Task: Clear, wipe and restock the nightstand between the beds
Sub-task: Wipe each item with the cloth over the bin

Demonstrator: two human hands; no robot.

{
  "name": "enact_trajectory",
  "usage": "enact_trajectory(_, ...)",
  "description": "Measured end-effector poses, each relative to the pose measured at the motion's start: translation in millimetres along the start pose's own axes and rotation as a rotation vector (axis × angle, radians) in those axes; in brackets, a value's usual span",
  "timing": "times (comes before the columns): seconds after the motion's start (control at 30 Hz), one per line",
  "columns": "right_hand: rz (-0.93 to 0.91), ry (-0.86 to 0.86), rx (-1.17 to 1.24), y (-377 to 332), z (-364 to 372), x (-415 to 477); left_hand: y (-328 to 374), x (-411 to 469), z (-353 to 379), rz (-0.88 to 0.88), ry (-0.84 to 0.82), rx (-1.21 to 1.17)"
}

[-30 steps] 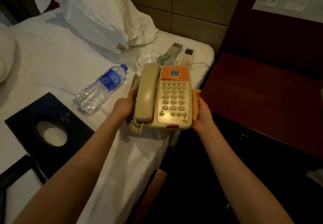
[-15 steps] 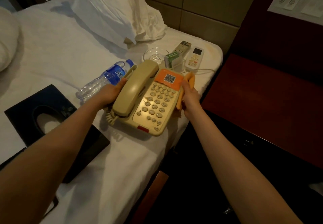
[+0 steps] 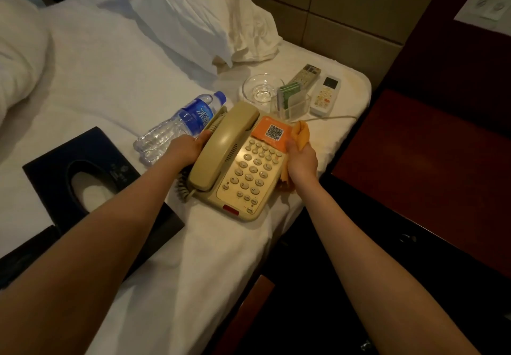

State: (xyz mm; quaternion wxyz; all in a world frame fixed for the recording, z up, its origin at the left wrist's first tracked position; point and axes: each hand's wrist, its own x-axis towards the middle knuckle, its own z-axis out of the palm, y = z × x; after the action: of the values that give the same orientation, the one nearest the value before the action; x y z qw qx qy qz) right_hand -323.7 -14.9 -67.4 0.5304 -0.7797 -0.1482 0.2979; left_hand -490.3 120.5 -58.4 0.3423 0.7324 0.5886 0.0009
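Note:
A beige desk telephone [image 3: 243,172] with an orange QR sticker lies on the white bed [image 3: 116,83], near its right edge. My left hand [image 3: 185,148] grips the phone's left side by the handset. My right hand [image 3: 301,161] holds the phone's right side with an orange cloth [image 3: 301,133] bunched in its fingers. The dark wooden nightstand [image 3: 431,161] stands to the right of the bed, its top bare in view.
On the bed behind the phone lie a water bottle [image 3: 179,125], a glass dish [image 3: 260,89], a clear holder with green packets [image 3: 293,102] and two remotes [image 3: 326,94]. A black tissue box [image 3: 91,183] sits at left, pillows [image 3: 193,11] behind. A wall switch panel [image 3: 486,6] is upper right.
The phone went from held in the air over the bed's edge to resting on the bed, turned diagonally. Both hands stayed on it.

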Motion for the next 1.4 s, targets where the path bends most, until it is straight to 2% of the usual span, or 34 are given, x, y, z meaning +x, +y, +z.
enact_trajectory(0.1, -0.018, 0.048, -0.052, -3.4, -0.4, -0.5, 3.2, -5.2, -0.9, 0.004, 0.052, 0.055)
enact_trajectory(0.23, -0.009, 0.080, 0.003, -3.6, -6.0, -7.5, 8.3, -15.7, -7.0, -0.018, 0.112, 0.120)
enact_trajectory(0.4, -0.024, 0.153, 0.105, -11.5, -8.5, -18.9, 16.0, -37.3, -20.9, 0.014, 0.244, 0.014)
enact_trajectory(0.57, -0.180, 0.201, 0.162, -29.1, -9.2, -43.7, 7.2, -58.9, -24.5, 0.005, 0.294, 0.098)
enact_trajectory(0.67, -0.268, 0.104, 0.146, -54.4, -4.0, -64.0, -2.5, -74.6, -32.1, 0.034, 0.319, 0.076)
enact_trajectory(0.87, -0.365, -0.245, -0.015, -64.8, 37.4, -115.6, -36.4, -110.1, -46.9, 0.072, 0.396, 0.008)
enact_trajectory(0.97, -0.378, -0.396, -0.103, -52.1, 57.6, -134.4, -58.8, -121.1, -48.7, 0.010, 0.427, 0.031)
enact_trajectory(1.1, -0.292, -0.556, -0.239, -42.4, 78.4, -151.6, -78.1, -132.8, -48.9, -0.133, 0.420, 0.039)
enact_trajectory(1.2, -0.276, -0.618, -0.343, -41.3, 87.2, -157.8, -85.8, -139.8, -54.6, -0.206, 0.606, 0.069)
enact_trajectory(1.27, -0.280, -0.647, -0.383, -39.8, 93.5, -161.5, -96.9, -140.8, -57.6, -0.289, 0.636, -0.032)
enact_trajectory(1.4, -0.311, -0.614, -0.459, -31.3, 109.1, -168.6, -114.3, -141.4, -55.3, -0.393, 0.484, -0.415)
